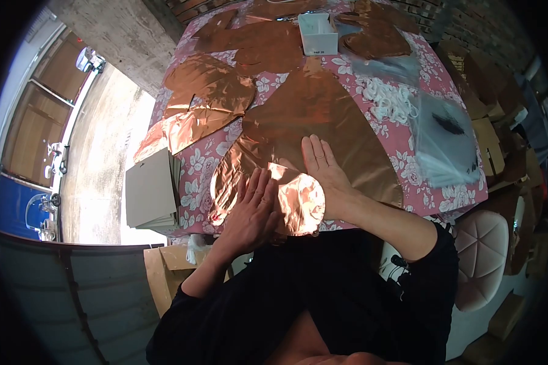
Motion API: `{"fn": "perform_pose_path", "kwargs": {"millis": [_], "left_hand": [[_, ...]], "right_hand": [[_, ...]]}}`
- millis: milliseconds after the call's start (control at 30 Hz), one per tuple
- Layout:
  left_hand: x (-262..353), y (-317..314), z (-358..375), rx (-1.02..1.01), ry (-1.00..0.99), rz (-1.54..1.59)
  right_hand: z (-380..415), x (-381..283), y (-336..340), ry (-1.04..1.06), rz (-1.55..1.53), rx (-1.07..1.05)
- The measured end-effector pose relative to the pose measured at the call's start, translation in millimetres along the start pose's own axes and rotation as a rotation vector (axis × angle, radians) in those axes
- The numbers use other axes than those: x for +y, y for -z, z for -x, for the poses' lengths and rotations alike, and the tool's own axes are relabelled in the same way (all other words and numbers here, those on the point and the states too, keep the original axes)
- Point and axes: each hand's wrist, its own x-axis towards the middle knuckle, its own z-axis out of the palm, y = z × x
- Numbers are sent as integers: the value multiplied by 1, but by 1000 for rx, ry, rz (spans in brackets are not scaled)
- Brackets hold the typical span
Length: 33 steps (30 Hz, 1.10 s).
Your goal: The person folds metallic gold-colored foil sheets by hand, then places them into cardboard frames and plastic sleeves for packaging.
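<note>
A large flat copper-coloured foil balloon (pixel 332 115) lies across the table in front of me. Its near end is folded over into a shiny, crinkled flap (pixel 301 204). My left hand (pixel 254 207) rests on the crinkled foil with its fingers stretched out and close together. Flat on the smoother foil, just right of the flap, lies my right hand (pixel 326 170), fingers extended and pointing away from me. Neither hand grips anything visible. Another crumpled foil balloon (pixel 210 91) lies to the left, beyond my left hand.
More copper foil pieces (pixel 268 48) lie at the back beside a white box (pixel 318 35). White string (pixel 391 102) and clear plastic bags (pixel 444 143) are on the right. Grey cardboard sheets (pixel 151 191) overhang the left edge. A padded stool (pixel 482 258) stands at right.
</note>
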Motion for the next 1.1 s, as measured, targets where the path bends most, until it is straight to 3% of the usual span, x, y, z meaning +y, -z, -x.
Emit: {"fn": "perform_pose_path", "kwargs": {"millis": [600,667,1000,1100], "left_hand": [[5,-2,-16,-33,-7,-81],[6,-2,-18,-40,5,-85],[6,-12,-16,-34,27,-131],[7,-11,-17,-48,31,-152]], "right_hand": [[1,1,-3,2,31,23],[1,4,-5,-9,129,-98],[-3,-1,9,-30,91,-172],[-4,0,32,-58,13,-358]]}}
